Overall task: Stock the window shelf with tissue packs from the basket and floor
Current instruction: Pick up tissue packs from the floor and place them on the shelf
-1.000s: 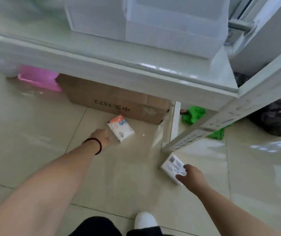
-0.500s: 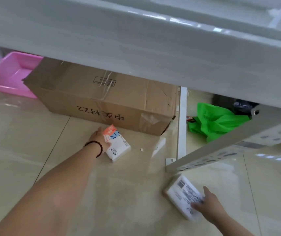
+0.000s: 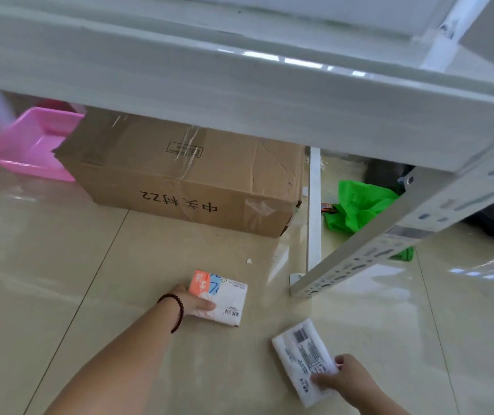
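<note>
My left hand, with a dark bead bracelet at the wrist, grips a white tissue pack with an orange and blue end low over the tiled floor. My right hand holds a second white tissue pack, its printed label and barcode facing up, at the lower right. The pale shelf board spans the top of the view, above both hands.
A taped cardboard box sits under the shelf, with a pink plastic basket to its left. A perforated metal shelf upright slants down to the floor on the right. Behind it lie a green bag and dark bags.
Both hands closed on their packs and drew them back from the shelf toward me. My view dropped lower, under the shelf edge.
</note>
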